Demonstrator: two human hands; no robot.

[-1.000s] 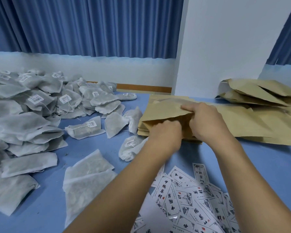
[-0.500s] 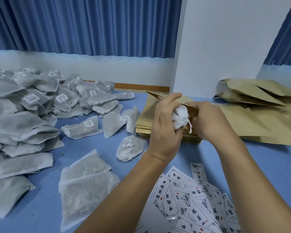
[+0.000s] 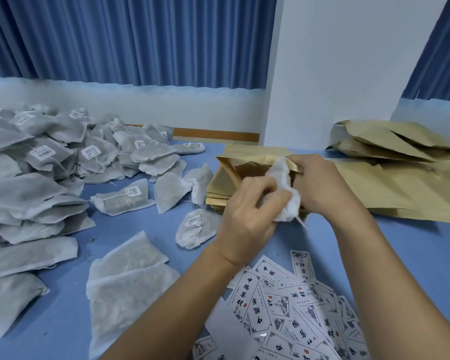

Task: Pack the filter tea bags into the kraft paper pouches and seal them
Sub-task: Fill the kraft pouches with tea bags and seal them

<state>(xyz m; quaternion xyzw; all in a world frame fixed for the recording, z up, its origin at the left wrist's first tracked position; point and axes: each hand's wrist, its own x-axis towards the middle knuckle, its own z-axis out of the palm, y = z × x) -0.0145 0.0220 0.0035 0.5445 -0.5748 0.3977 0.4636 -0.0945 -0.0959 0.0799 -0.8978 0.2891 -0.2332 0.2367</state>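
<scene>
My left hand (image 3: 247, 211) grips a white filter tea bag (image 3: 283, 188) and holds it at the mouth of an open kraft paper pouch (image 3: 240, 166). My right hand (image 3: 320, 187) pinches the pouch's upper edge and holds the mouth open. The pouch is lifted above a flat stack of kraft pouches (image 3: 215, 193). The bag's lower end and string hang out below my fingers. How far the bag reaches inside the pouch is hidden by my hands.
A large heap of grey-white tea bags (image 3: 37, 178) covers the blue table's left side, with loose ones (image 3: 196, 228) near the stack. Kraft pouches (image 3: 400, 152) lie piled at the right. Printed white labels (image 3: 291, 307) are scattered in front, under my forearms.
My left hand picked a tea bag off the table and brought it to the pouch. My right hand raised the top pouch off the stack, and its mouth now gapes wider.
</scene>
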